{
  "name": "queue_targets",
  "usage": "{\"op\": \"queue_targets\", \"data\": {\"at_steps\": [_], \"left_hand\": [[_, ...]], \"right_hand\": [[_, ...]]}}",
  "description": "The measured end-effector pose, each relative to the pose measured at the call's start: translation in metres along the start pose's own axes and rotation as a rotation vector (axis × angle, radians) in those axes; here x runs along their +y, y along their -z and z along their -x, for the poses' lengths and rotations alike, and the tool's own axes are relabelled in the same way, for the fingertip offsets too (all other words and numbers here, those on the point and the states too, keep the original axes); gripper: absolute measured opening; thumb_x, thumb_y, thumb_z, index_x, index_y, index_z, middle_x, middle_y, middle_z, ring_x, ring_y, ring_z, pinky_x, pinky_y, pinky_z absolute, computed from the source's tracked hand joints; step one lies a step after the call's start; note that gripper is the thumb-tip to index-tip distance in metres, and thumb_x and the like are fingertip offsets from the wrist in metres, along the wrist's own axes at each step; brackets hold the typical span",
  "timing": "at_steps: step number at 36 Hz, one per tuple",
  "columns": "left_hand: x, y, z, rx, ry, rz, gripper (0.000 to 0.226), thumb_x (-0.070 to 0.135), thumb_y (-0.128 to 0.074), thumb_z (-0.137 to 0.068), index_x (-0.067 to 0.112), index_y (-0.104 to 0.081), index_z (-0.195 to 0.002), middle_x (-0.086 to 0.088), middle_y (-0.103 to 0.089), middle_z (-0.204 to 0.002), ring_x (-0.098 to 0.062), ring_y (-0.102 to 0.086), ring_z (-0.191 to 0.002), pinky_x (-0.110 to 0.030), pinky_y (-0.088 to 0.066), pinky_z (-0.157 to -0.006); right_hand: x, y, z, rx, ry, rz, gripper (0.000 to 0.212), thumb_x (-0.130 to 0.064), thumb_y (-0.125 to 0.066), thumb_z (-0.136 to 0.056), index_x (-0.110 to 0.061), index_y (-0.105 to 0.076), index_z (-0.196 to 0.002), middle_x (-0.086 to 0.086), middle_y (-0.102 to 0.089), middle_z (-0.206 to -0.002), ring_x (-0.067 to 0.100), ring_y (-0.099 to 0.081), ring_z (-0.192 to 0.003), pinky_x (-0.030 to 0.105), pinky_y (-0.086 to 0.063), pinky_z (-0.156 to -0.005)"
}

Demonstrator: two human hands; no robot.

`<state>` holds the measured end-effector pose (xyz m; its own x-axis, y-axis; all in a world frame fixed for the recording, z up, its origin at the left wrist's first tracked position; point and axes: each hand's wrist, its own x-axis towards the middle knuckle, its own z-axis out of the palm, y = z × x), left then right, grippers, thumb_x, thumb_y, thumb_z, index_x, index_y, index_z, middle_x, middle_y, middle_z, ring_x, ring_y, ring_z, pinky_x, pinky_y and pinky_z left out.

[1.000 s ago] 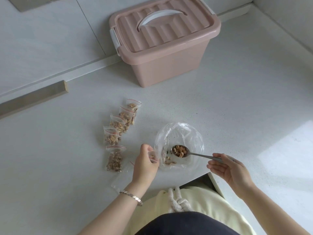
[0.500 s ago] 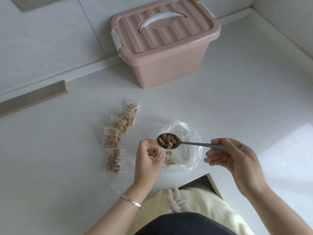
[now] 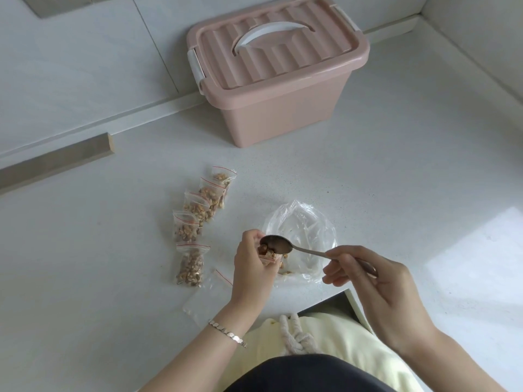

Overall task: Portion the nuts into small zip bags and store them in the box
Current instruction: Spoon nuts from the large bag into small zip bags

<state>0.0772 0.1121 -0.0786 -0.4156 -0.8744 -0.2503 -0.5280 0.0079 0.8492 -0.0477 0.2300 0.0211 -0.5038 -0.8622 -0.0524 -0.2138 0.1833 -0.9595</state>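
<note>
My left hand (image 3: 252,264) grips a small zip bag (image 3: 268,256) with its mouth held open and nuts showing inside. A metal spoon (image 3: 278,244) is tipped over that mouth, its handle pinched in my right hand (image 3: 376,290). Just behind lies the large clear plastic bag (image 3: 308,222) with a few nuts left at its near edge. Several filled zip bags (image 3: 192,222) with red strips lie in a row to the left. The pink storage box (image 3: 278,69) stands at the back with its lid closed.
Empty small zip bags (image 3: 206,295) lie flat by my left wrist. The white counter's front edge (image 3: 325,302) cuts in just below the hands. A wooden strip (image 3: 56,162) runs along the wall at the left. Walls close the back and right side.
The loaded spoon rose out of the large bag, moved left to the small bag and tipped, so the nuts have left the spoon bowl. My left hand stayed in place.
</note>
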Motion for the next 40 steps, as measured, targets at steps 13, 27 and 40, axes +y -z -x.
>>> {"op": "queue_targets", "data": {"at_steps": [13,27,40], "left_hand": [[-0.006,0.001,0.002,0.041,-0.058,-0.015,0.045,0.011,-0.071,-0.078,0.039,-0.038,-0.089,0.004,-0.055,-0.099,-0.017,-0.057,-0.093,-0.019,-0.048,-0.074],[0.001,0.003,0.004,0.065,-0.056,0.015,0.041,0.002,-0.071,-0.075,0.029,-0.043,-0.089,0.002,-0.059,-0.091,-0.015,-0.062,-0.085,-0.017,-0.05,-0.071],[-0.016,0.034,-0.055,0.27,0.004,-0.376,0.032,0.03,-0.071,-0.079,0.01,-0.05,-0.092,-0.007,-0.061,-0.087,-0.025,-0.058,-0.08,-0.029,-0.041,-0.062]], "right_hand": [[-0.004,0.005,-0.007,0.026,0.152,0.132,0.034,-0.052,-0.036,-0.093,-0.03,-0.062,-0.093,-0.01,-0.065,-0.079,0.004,-0.066,-0.069,0.02,-0.051,-0.063],[0.0,-0.009,-0.009,-0.115,0.113,0.186,0.03,-0.04,-0.041,-0.089,-0.024,-0.066,-0.093,-0.017,-0.064,-0.073,0.001,-0.065,-0.069,0.023,-0.051,-0.063],[0.007,0.015,-0.014,0.233,-0.121,-0.044,0.024,-0.024,-0.044,-0.088,-0.013,-0.064,-0.079,0.006,-0.068,-0.071,0.016,-0.063,-0.054,0.026,-0.051,-0.055]]}}
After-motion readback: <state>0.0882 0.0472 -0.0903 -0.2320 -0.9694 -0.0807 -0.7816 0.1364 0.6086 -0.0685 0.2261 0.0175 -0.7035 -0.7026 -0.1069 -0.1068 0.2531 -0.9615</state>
